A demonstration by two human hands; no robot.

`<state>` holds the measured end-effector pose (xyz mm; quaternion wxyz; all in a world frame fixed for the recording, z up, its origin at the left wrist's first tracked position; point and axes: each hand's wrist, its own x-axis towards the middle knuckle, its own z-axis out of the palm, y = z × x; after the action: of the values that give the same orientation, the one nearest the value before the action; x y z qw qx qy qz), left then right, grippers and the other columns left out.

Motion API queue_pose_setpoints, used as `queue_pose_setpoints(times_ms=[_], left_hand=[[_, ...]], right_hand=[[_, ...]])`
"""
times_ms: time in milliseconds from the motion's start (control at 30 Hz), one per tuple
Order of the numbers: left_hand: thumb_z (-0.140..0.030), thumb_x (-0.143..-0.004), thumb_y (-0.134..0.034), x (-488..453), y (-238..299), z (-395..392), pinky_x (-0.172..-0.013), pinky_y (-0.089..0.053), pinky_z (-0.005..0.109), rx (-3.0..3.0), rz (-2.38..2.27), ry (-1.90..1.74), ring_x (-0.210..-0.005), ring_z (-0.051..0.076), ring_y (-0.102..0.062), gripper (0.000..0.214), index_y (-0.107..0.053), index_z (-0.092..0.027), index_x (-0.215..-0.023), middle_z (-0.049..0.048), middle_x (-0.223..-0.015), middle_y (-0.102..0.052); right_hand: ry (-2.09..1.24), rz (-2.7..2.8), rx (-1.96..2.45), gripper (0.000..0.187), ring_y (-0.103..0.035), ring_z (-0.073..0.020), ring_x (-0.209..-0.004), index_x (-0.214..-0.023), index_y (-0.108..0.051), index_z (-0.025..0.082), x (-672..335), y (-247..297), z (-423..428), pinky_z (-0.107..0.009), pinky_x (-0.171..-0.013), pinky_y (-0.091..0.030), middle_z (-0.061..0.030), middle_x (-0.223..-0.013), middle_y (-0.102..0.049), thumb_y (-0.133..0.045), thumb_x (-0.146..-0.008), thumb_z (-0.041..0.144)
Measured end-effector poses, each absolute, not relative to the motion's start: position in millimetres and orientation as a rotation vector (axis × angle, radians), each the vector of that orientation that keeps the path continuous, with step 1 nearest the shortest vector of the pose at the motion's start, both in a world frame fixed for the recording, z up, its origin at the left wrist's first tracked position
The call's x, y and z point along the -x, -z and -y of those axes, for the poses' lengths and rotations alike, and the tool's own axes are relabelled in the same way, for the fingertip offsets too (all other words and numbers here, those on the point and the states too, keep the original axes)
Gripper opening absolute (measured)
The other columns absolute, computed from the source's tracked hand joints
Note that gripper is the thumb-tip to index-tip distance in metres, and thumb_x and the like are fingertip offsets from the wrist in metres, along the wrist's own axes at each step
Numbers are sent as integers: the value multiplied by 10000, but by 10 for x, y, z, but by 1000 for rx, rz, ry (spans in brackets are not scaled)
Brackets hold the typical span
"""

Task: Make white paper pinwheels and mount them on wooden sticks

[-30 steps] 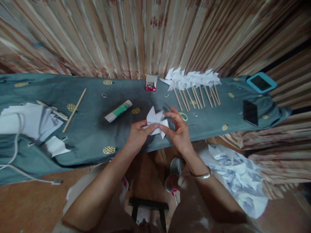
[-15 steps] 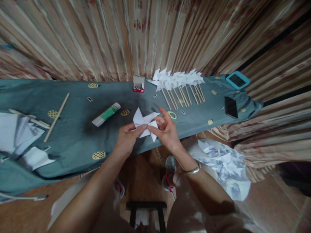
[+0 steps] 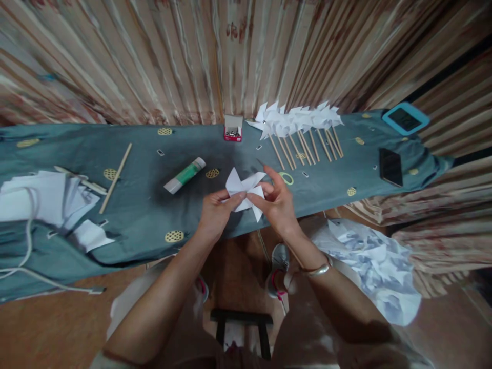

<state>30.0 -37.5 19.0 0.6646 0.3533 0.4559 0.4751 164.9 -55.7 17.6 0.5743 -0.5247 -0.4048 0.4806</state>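
A white paper pinwheel (image 3: pixel 246 187) with pointed blades is between my two hands, over the table's near edge. My left hand (image 3: pixel 217 212) pinches its left side, with the thumb pressed at the middle. From the right, my right hand (image 3: pixel 279 207) grips it with the thumb near the centre, and its index finger reaches up past the paper. Behind that finger show a light-green ring handle (image 3: pixel 286 178) and a thin pointed tip, apparently scissors; whether they touch the finger I cannot tell. A glue stick-like tube with a green label (image 3: pixel 186 174) lies to the left.
Several pinwheels (image 3: pixel 303 122) on wooden sticks lie in a row behind. An opened red box (image 3: pixel 232 134) holds metal pins. Leftward are a loose stick (image 3: pixel 115 178), paper sheets (image 3: pixel 42 197) and a white cable (image 3: pixel 57 283). A phone (image 3: pixel 391 167) and blue-framed timer (image 3: pixel 406 118) lie right.
The view has swung left, so everything sits further right and more of the paper pile and cable shows. Both hands keep nearly the same hold on the pinwheel.
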Motion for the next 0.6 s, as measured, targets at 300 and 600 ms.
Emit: queue_pose_setpoints(times_ms=[300, 600], left_hand=[[-353, -573, -869, -289, -163, 364, -614, -450, 240, -881, -1070, -1110, -586, 113, -562, 233, -795, -175, -704, -5, -655, -732], [-404, -666, -806, -254, -165, 335, -636, -468, 249, -1029, -1104, -1136, -644, 140, -592, 264, -791, -163, -771, 5, -716, -733]], right_hand=[[-1118, 938, 1238, 773, -622, -153, -583, -1268, -478, 300, -1659, -192, 558, -310, -549, -554, 62, -761, -678, -874, -617, 423], [-1080, 964, 1274, 689, -581, -137, -534, -1223, -533, 295, -1617, -207, 508, -277, -474, -480, 55, -759, -675, -858, -619, 370]])
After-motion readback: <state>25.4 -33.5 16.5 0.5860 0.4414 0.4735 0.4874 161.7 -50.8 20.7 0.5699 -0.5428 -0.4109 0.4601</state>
